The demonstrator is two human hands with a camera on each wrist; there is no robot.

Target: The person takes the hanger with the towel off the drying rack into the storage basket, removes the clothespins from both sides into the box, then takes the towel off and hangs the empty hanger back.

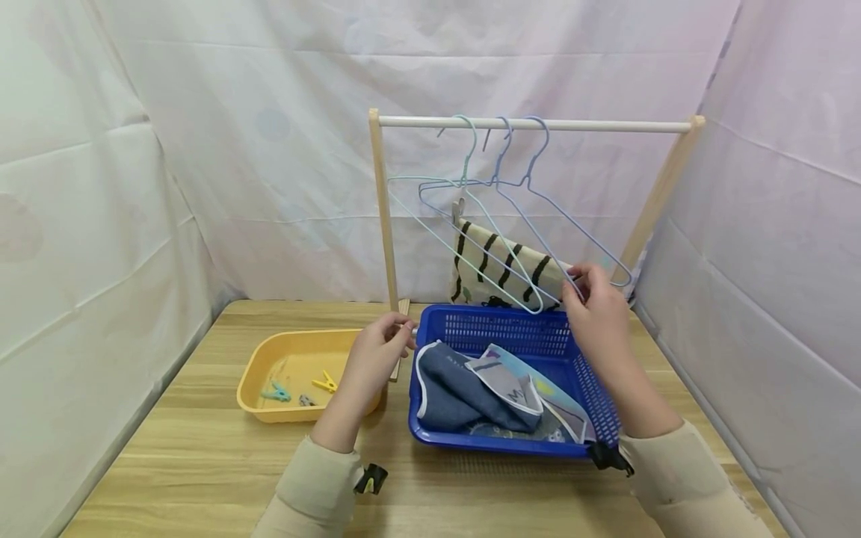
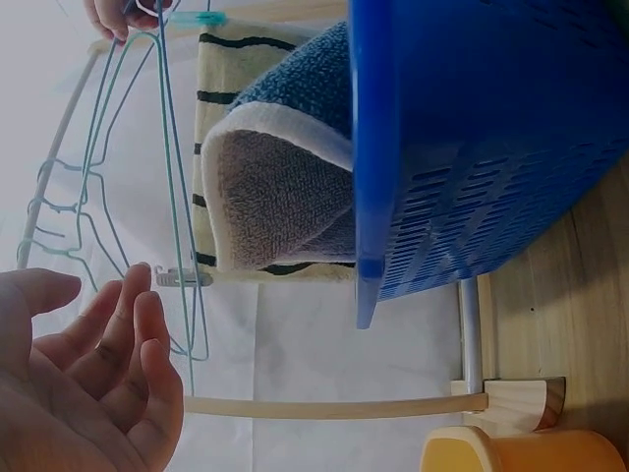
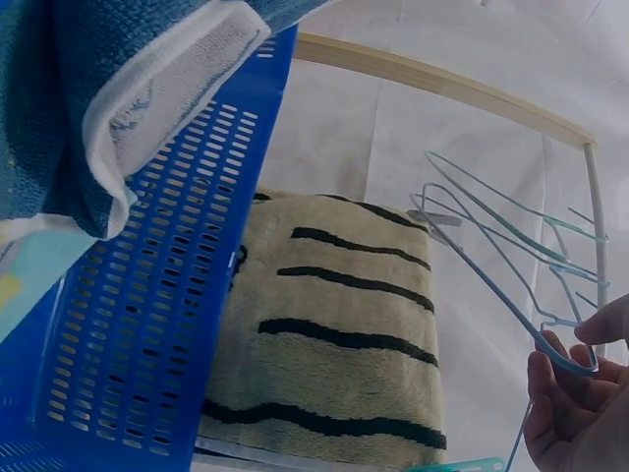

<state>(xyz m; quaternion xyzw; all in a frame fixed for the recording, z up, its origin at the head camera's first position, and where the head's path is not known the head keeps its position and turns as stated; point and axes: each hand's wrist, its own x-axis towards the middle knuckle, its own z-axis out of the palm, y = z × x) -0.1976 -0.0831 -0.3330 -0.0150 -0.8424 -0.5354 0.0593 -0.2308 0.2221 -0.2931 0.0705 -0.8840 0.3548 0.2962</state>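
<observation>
My right hand pinches the lower corner of a blue wire hanger, thumb against fingers. That hanger hangs from the rack's white bar beside another blue hanger and a mint-green hanger. Behind them hangs a cream towel with black stripes, held by a grey clip and a teal clip. My left hand, palm up with loosely bent fingers in the left wrist view, holds nothing near the blue basket's left rim. Folded blue and grey towels lie in the basket.
A yellow tray stands left of the basket, holding a teal clothespin, a yellow clothespin and a grey clip. The rack's wooden posts rise behind the basket. White cloth walls enclose the wooden table.
</observation>
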